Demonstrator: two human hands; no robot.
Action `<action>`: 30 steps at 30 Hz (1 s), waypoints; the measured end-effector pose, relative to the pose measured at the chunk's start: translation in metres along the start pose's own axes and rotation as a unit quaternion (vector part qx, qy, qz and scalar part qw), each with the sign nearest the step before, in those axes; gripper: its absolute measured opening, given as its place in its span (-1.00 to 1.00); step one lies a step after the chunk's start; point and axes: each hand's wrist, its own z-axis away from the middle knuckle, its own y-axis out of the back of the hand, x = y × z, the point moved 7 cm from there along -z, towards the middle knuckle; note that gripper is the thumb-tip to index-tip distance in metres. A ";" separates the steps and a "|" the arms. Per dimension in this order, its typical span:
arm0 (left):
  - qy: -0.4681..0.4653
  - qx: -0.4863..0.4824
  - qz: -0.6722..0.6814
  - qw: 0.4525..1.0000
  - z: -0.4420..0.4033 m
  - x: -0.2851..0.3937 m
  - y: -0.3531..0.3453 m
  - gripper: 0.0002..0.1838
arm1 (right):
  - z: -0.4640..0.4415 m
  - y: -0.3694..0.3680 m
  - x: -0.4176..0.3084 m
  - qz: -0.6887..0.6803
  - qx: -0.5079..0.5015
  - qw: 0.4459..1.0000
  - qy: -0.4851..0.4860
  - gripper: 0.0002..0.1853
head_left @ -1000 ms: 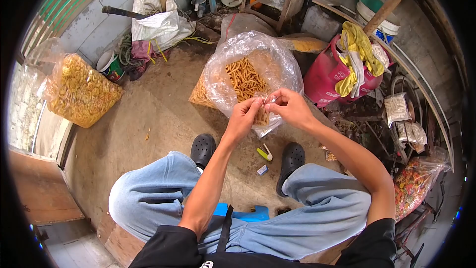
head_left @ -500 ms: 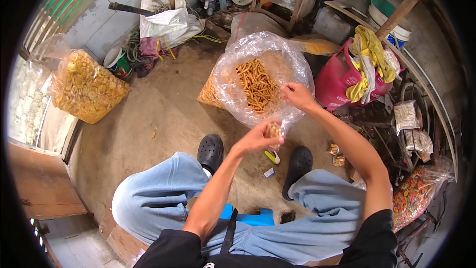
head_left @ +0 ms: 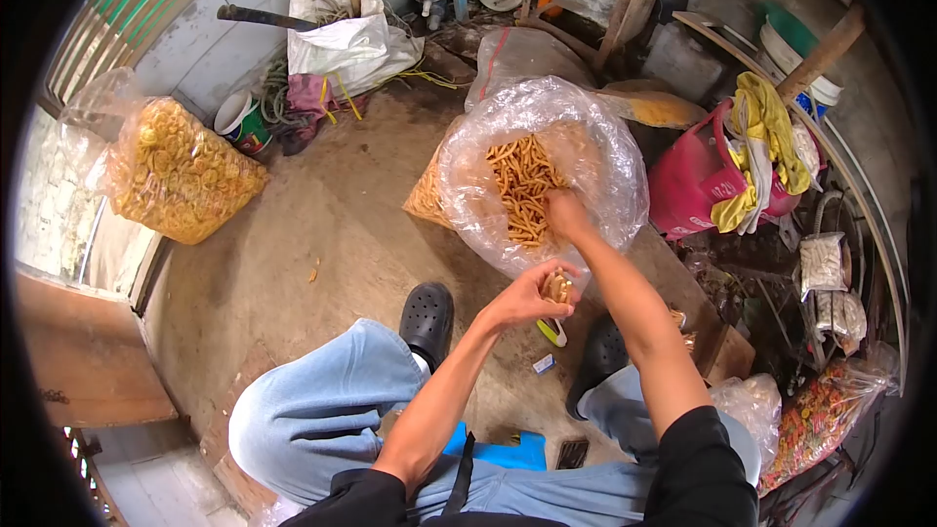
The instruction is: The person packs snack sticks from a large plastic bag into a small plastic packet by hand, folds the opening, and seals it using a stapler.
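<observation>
A large clear plastic bag (head_left: 615, 161), its mouth spread wide, holds brown stick-shaped snacks (head_left: 522, 171). My right hand (head_left: 568, 215) reaches inside it at the right edge of the sticks. Its fingers are curled down against them; the fingertips and anything they grip are hidden. Just outside the bag's near rim, my left hand (head_left: 532, 298) is closed around a small clear packet (head_left: 557, 287) with some pale brown pieces in it.
A tall bag of yellow chips (head_left: 185, 176) stands at left. To the right are a magenta tub (head_left: 688, 171) with yellow cloth and a bag of colourful snacks (head_left: 820, 420). Near my feet lie a green-and-white tool (head_left: 552, 332) and a small blue-and-white packet (head_left: 544, 364).
My right hand has moved from the bag's right inner side down into the snack sticks. My left hand keeps hold of the small packet near the rim. The camera view has shifted slightly.
</observation>
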 end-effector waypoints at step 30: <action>-0.003 0.020 0.020 1.000 0.002 0.006 -0.005 -0.50 | 0.005 0.008 -0.022 0.182 -0.138 0.971 0.072 -0.81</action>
